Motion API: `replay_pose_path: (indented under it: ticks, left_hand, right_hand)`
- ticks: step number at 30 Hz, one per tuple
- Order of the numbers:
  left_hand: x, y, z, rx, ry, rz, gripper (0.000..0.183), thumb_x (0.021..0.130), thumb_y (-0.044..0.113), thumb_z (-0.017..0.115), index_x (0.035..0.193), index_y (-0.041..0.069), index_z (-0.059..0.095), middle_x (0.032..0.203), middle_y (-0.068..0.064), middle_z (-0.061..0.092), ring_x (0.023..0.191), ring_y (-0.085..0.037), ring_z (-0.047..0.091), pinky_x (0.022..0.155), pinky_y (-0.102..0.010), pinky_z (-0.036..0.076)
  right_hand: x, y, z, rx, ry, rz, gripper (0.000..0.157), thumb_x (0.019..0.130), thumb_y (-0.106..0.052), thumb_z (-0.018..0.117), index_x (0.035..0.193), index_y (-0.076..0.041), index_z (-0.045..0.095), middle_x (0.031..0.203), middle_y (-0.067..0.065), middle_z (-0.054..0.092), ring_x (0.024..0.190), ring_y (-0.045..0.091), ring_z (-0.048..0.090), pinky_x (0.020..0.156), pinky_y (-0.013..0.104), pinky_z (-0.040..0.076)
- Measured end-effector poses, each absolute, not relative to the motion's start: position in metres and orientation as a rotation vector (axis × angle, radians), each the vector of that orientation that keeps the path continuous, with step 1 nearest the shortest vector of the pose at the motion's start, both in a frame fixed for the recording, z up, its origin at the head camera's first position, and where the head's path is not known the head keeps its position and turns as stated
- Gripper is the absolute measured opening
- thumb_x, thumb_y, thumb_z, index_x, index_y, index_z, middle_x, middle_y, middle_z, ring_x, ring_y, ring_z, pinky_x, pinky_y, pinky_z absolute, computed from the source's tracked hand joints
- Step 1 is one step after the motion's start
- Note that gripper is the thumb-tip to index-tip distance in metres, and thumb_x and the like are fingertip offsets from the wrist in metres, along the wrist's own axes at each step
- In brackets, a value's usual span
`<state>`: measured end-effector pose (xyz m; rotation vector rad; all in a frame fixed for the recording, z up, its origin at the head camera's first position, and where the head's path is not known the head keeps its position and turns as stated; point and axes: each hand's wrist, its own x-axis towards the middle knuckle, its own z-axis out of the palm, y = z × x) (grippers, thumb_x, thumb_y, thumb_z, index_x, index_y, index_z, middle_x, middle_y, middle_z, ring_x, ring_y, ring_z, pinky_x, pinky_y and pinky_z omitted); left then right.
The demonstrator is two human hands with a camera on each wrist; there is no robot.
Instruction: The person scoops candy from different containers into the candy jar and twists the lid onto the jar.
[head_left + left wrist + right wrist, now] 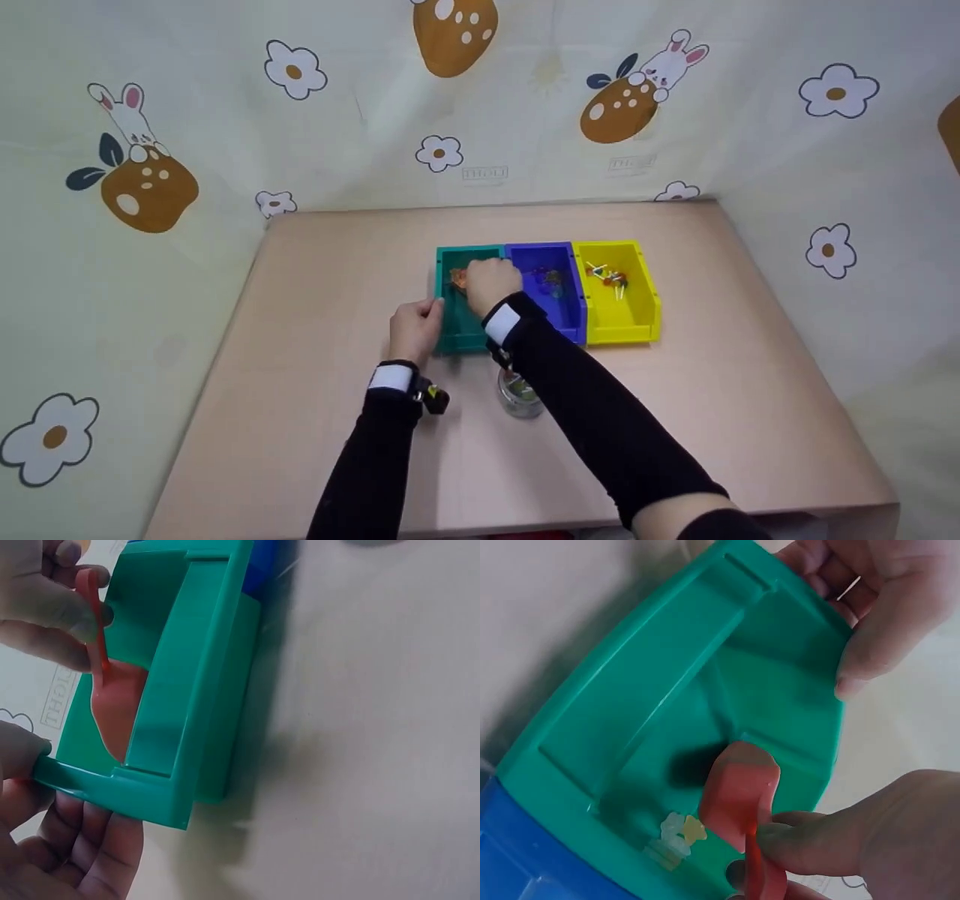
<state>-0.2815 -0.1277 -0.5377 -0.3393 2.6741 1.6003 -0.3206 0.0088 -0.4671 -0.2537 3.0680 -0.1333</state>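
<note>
My right hand (493,285) pinches the handle of a small orange-red scoop (739,787), its blade down inside the green bin (460,326). In the right wrist view, a few small translucent pieces (676,836), some star-shaped and one yellowish, lie on the bin floor beside the blade. At the bin's left side, my left hand (415,330) grips the rim, thumb over the top and fingers curled beneath on the outside. The left wrist view shows the scoop's blade (118,705) tilted near the bin's front wall.
A blue bin (547,307) with small pieces adjoins the green one. Beyond it is a yellow bin (622,330) holding several white-stemmed pieces (611,277). A glass jar (521,401) with pieces inside stands in front, close below the right forearm, on the table (330,292).
</note>
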Motion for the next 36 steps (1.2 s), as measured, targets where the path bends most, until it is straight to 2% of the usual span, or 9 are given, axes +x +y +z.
replay_pose_path:
  ticks: [8,15,24,27,28,36]
  left_hand:
    - [-0.281,-0.130,-0.538,-0.345,2.648,1.608,0.053,0.113,0.032,0.060,0.065,0.016,0.044,0.065,0.003,0.034,0.064,-0.019,0.042,0.059,-0.030,0.032]
    - [-0.281,-0.131,-0.541,-0.329,2.649,1.627,0.052,0.113,0.029,0.059,0.065,0.017,0.045,0.065,0.003,0.034,0.064,-0.018,0.042,0.059,-0.028,0.032]
    - [-0.288,-0.137,-0.552,-0.236,2.676,1.705,0.054,0.112,0.032,0.061,0.062,0.020,0.044,0.064,0.005,0.035,0.065,-0.017,0.041,0.060,-0.029,0.031]
    - [-0.289,-0.137,-0.552,-0.235,2.696,1.694,0.054,0.111,0.032,0.061,0.061,0.019,0.044,0.063,0.006,0.036,0.064,-0.016,0.041,0.059,-0.028,0.031]
    - [-0.283,-0.132,-0.540,-0.282,2.684,1.657,0.053,0.111,0.028,0.061,0.062,0.019,0.044,0.064,0.005,0.037,0.064,-0.017,0.042,0.059,-0.029,0.031]
    - [-0.283,-0.131,-0.542,-0.299,2.689,1.639,0.054,0.112,0.029,0.062,0.063,0.018,0.043,0.063,0.004,0.034,0.062,-0.017,0.041,0.058,-0.029,0.030]
  right_hand:
    - [-0.321,-0.005,-0.479,-0.138,3.000,-0.256,0.023,0.109,-0.021,0.067,0.121,-0.006,0.079,0.117,0.015,0.082,0.105,0.031,0.081,0.087,0.046,0.069]
    - [-0.326,-0.010,-0.492,-0.129,2.919,-0.276,0.028,0.112,-0.024,0.062,0.122,-0.004,0.079,0.120,0.016,0.082,0.109,0.031,0.080,0.091,0.044,0.068]
    - [-0.334,-0.008,-0.495,-0.054,2.939,-0.313,0.023,0.109,-0.016,0.065,0.117,-0.003,0.082,0.118,0.017,0.082,0.108,0.030,0.080,0.090,0.044,0.069]
    - [-0.334,-0.007,-0.498,-0.095,2.958,-0.308,0.022,0.108,-0.014,0.066,0.116,-0.002,0.082,0.118,0.018,0.082,0.109,0.032,0.080,0.091,0.045,0.068]
    - [-0.334,-0.007,-0.498,-0.118,2.960,-0.289,0.021,0.108,-0.014,0.066,0.116,-0.002,0.082,0.118,0.018,0.082,0.108,0.032,0.081,0.091,0.044,0.068]
    - [-0.334,-0.004,-0.506,-0.311,3.024,-0.129,0.017,0.106,-0.009,0.069,0.112,-0.001,0.082,0.111,0.019,0.083,0.102,0.031,0.081,0.088,0.044,0.069]
